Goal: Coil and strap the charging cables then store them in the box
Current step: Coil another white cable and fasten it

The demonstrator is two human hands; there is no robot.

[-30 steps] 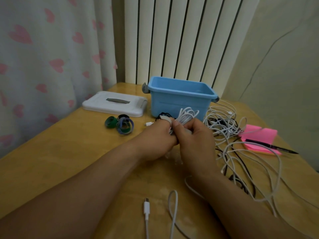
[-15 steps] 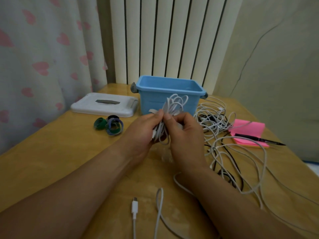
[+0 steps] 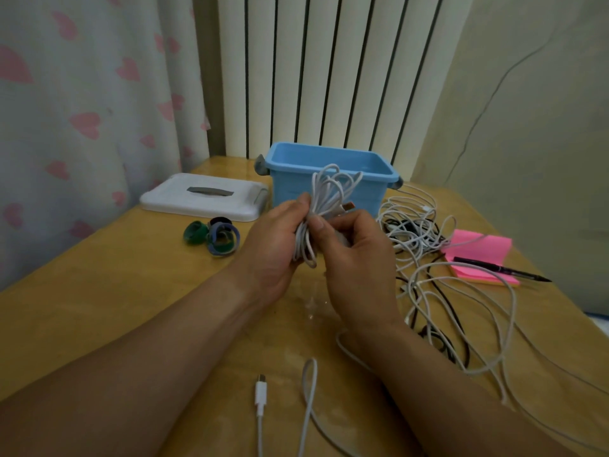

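Pink notes (image 3: 479, 247): on the wooden surface (image 3: 99, 291), at 3 o'clock.
Pen (image 3: 501, 269): black, lying on the notes.
Curtain (image 3: 82, 127): pink hearts, at 10 o'clock.
Radiator (image 3: 329, 70): white, at 12 o'clock.

This is looking like a home room: a curtain (image 3: 82, 110) with pink hearts is hanging left of the grip (image 3: 311, 224), a white radiator (image 3: 329, 70) is standing behind it, and a wooden tabletop (image 3: 99, 291) is lying underneath.

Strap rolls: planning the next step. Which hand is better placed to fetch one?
Left, probably: the strap rolls lie on the side of the left hand, and the right hand also grips the coiled cable, so could hold it.
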